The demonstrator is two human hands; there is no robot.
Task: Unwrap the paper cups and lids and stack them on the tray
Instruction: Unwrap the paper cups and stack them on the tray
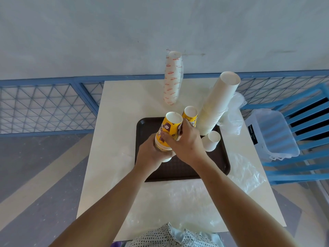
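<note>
Both hands grasp the yellow printed cup stack (168,132) above the brown tray (187,172): left hand (151,154) at its base, right hand (185,143) around its side. On the tray stand another yellow stack (190,115), a tall white stack (219,104) and a short white one (211,140). Behind the tray a wrapped sleeve (172,79) awaits unwrapping, I judge; loose plastic wrap (247,172) litters the worktop (121,107).

clear plastic bin (272,132) – on blue chair (302,111) | blue mesh fence (48,104) – bkgd
</note>
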